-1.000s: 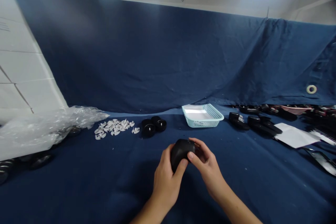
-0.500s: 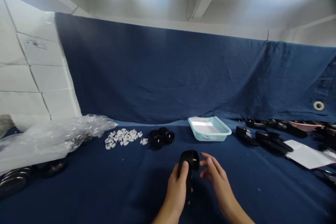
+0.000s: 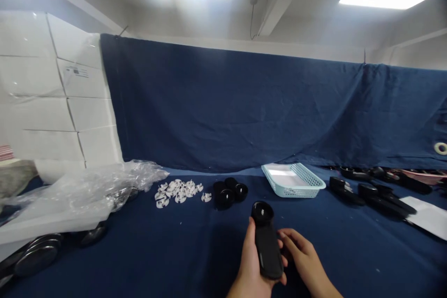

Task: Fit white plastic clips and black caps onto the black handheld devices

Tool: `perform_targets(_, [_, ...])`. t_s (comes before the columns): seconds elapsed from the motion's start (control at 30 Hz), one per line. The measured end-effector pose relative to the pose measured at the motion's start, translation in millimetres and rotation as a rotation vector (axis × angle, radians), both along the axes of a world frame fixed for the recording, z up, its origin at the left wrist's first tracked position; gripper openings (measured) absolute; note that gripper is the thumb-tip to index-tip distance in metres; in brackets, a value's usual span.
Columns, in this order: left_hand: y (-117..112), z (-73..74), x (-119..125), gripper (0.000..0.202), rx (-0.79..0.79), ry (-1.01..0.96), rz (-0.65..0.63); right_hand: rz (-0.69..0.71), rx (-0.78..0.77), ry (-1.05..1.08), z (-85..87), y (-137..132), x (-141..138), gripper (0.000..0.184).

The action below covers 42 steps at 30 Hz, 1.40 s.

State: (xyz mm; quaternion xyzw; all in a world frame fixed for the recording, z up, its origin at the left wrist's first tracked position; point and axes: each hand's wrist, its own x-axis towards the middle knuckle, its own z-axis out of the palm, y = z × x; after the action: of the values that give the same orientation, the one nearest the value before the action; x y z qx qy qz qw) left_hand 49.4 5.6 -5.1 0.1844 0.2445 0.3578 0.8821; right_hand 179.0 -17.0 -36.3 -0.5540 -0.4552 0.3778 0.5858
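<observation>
My left hand [image 3: 252,260] is wrapped round a black plastic handle piece [image 3: 268,249] with a round, hollow, cup-shaped head. The head points up and its opening faces me, with a small pale spot inside. Just right of the handle is my right hand [image 3: 303,256], its fingers curled in and thumb against forefinger. Whatever may be between those fingertips is too small to make out. Beyond the hands, several similar black round-headed pieces [image 3: 225,196] stand together on the blue cloth. To their left lies a heap of small white plastic parts [image 3: 179,189].
A pale blue basket [image 3: 302,192] with white lining stands at the back. Black handle-shaped parts [image 3: 379,198] and white paper [image 3: 428,216] lie to the right. Clear plastic sheeting [image 3: 80,195] covers black parts on the left. White boxes [image 3: 35,74] are stacked beside the blue curtain [image 3: 237,107].
The black handle piece has turned in my left hand, so its cup now opens towards me. My right hand has lowered beside the handle and its fingers have curled in. The view has tilted up.
</observation>
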Motion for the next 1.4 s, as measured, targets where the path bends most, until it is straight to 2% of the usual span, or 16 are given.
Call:
perform_targets(0.1, [-1,2.8,2,0.069,0.072,-0.069,-0.044,0.017,0.035,-0.025,-2.3,-2,-1,0.036])
perform_targets(0.2, [0,5.7,2,0.069,0.139,-0.112,-0.069,0.086,0.029,0.039,-0.6,-4,-4,0.039])
perform_targets(0.37, [-1,12.4,-2,0.065,0.164,-0.109,-0.072,0.107,0.071,0.159,5.4,-7,-12,0.04])
perform_targets(0.5, [0,14.8,-4,0.064,0.17,-0.152,-0.098,0.107,0.089,0.126,7.1,-8,-12,0.039])
perform_targets(0.57, [1,13.6,-3,0.064,0.188,-0.136,-0.096,0.061,0.118,0.02,7.0,-7,-8,0.034])
perform_targets(0.67, [1,11.0,-2,0.063,0.188,-0.072,-0.068,-0.102,0.222,-0.174,9.6,-8,2,0.033])
perform_targets(0.73, [0,9.8,-1,0.064,0.174,-0.005,-0.052,-0.214,0.304,-0.276,15.0,-11,8,0.035])
perform_targets(0.83, [-6,8.8,1,0.062,0.206,0.122,0.003,-0.307,0.438,-0.414,27.0,-21,10,0.031])
perform_targets(0.93, [-11,7.9,2,0.057,0.299,0.208,0.066,-0.354,0.548,-0.542,36.6,-31,5,0.026])
perform_targets(1.03, [-13,8.1,3,0.055,0.369,0.235,0.067,-0.375,0.596,-0.621,40.0,-35,1,0.018])
perform_targets(1.23, [-16,15.8,3,0.054,0.526,0.345,0.105,-0.391,0.559,-0.571,41.8,-33,3,0.009])
perform_targets(1.4, [-14,18.4,2,0.039,0.803,0.392,0.227,-0.405,0.56,-0.578,42.9,-34,2,0.009])
